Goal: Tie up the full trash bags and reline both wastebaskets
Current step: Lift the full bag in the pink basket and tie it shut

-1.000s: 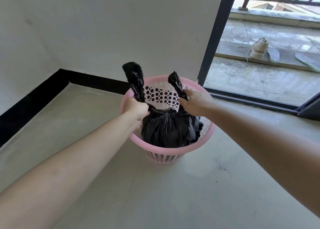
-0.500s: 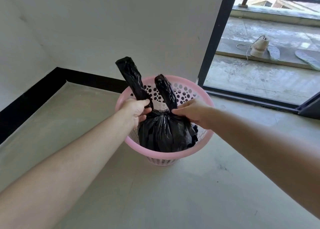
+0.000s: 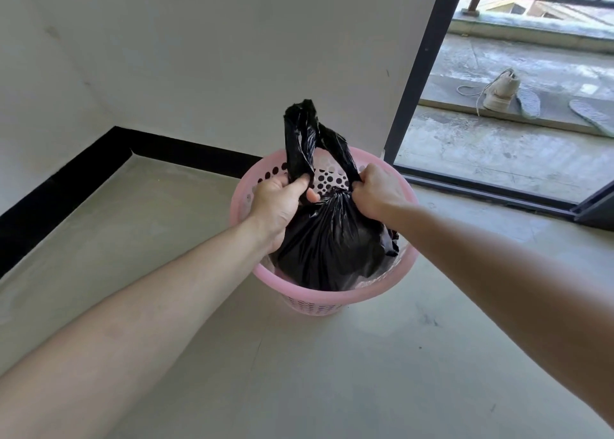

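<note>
A full black trash bag (image 3: 332, 246) sits inside a pink perforated wastebasket (image 3: 299, 289) on the floor. Its neck is cinched between my hands. Two black bag ends stick up above the neck and lean together at their tips. My left hand (image 3: 279, 202) pinches the left end near its base. My right hand (image 3: 378, 189) is closed around the base of the right end. A little clear plastic shows between the bag and the basket wall at the near right rim. Only this one wastebasket is in view.
The basket stands near a white wall with a black baseboard (image 3: 186, 149). A dark door frame (image 3: 418, 73) to the right opens onto a balcony, where a shoe (image 3: 498, 93) and insoles (image 3: 528, 103) lie. Bare grey floor (image 3: 299, 372) lies in front.
The two bag ends, held apart a second ago, have been brought together and now lean tip to tip. My hands sit closer to the cinched neck.
</note>
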A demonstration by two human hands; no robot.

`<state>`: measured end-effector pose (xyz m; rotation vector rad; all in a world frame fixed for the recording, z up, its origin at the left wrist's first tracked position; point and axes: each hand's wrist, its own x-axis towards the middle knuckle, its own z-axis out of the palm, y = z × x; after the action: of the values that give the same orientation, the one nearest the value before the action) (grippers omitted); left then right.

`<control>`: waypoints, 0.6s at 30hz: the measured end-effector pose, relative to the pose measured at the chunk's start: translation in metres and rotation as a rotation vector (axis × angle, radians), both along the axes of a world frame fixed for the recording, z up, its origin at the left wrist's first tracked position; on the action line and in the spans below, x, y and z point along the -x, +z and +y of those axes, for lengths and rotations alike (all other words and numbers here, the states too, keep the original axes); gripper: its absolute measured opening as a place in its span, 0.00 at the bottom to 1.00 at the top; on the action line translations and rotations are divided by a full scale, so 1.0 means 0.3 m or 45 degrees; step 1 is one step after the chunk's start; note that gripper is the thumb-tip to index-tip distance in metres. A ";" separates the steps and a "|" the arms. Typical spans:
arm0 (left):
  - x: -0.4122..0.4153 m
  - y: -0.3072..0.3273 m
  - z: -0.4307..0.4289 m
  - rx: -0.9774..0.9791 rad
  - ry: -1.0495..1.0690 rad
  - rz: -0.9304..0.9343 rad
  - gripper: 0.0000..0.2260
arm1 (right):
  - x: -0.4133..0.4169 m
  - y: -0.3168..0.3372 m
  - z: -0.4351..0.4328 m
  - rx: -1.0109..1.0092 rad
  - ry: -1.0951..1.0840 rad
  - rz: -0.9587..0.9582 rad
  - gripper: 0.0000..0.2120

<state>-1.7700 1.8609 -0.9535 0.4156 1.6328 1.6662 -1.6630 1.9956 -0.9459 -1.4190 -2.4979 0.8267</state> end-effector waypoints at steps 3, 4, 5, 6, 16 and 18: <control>0.007 0.008 -0.008 -0.025 -0.007 -0.010 0.09 | 0.022 -0.008 0.008 -0.065 -0.005 -0.013 0.05; 0.013 0.017 -0.012 -0.030 0.019 -0.023 0.08 | 0.022 -0.002 0.003 -0.084 0.017 0.020 0.06; 0.027 0.020 -0.019 -0.025 0.045 -0.044 0.06 | 0.019 0.008 -0.003 -0.095 0.049 0.065 0.06; 0.048 0.014 -0.027 -0.019 0.063 -0.078 0.05 | 0.011 0.021 -0.013 -0.079 0.082 0.133 0.06; 0.123 -0.015 -0.039 -0.039 0.056 -0.194 0.13 | 0.005 0.063 -0.115 0.684 0.295 0.808 0.05; 0.110 0.012 -0.037 -0.135 -0.003 -0.299 0.15 | 0.003 0.064 -0.116 0.710 0.308 0.786 0.06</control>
<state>-1.8029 1.8497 -0.9498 0.2620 1.3768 1.7339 -1.6638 1.9609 -0.9269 -0.7721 -2.0437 1.7898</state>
